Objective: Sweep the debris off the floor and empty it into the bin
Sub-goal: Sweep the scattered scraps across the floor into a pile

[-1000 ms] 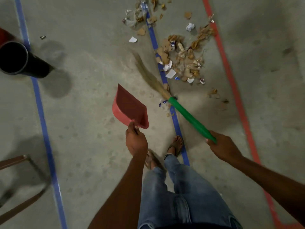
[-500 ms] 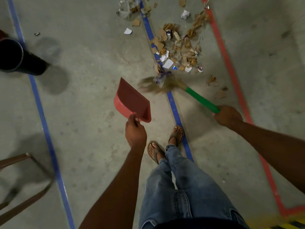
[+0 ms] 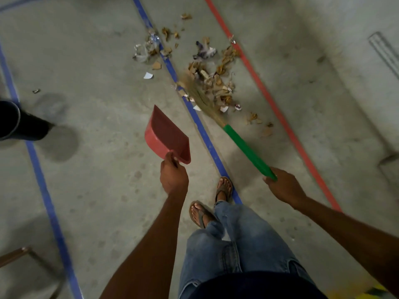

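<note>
Faded blue jeans [image 3: 233, 251], grey flip-flops [image 3: 200, 216], bare forearms

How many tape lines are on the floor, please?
3. One blue line runs down the left side, one blue line passes through the middle beside the dustpan, and one red line lies right of the debris. A faint mark top left is unclear.

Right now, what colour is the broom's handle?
Green, seen in the head view: the broom handle runs from the right hand to the straw bristles.

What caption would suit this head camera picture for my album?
Right hand sweeps a green-handled broom through paper scraps; left hand holds a red dustpan above the floor.
</note>
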Demonstrator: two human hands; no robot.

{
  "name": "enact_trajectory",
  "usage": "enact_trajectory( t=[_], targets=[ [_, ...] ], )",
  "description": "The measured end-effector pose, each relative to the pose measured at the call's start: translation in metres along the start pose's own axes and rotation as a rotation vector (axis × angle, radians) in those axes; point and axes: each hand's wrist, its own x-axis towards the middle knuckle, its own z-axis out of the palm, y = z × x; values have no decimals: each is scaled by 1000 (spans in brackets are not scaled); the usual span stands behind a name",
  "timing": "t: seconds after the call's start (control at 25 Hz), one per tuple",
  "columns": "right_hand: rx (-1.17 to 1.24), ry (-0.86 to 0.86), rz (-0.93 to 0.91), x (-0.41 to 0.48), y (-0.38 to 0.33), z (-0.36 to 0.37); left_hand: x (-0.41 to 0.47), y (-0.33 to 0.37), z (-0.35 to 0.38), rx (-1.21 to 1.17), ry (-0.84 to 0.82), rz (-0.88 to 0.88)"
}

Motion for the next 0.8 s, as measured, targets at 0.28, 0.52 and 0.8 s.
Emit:
enact_trajectory(
  t=[0.28,0.52,0.8],
  targets=[
    [41,136,282,-46,106,0,-1,37,40,31,-127,107],
    [87,-80,533,74,128,-21,8,76,88,128,-180,98],
    [27,-159,156,177,33,-50,47,143,123,200,-65,118]
  ],
)
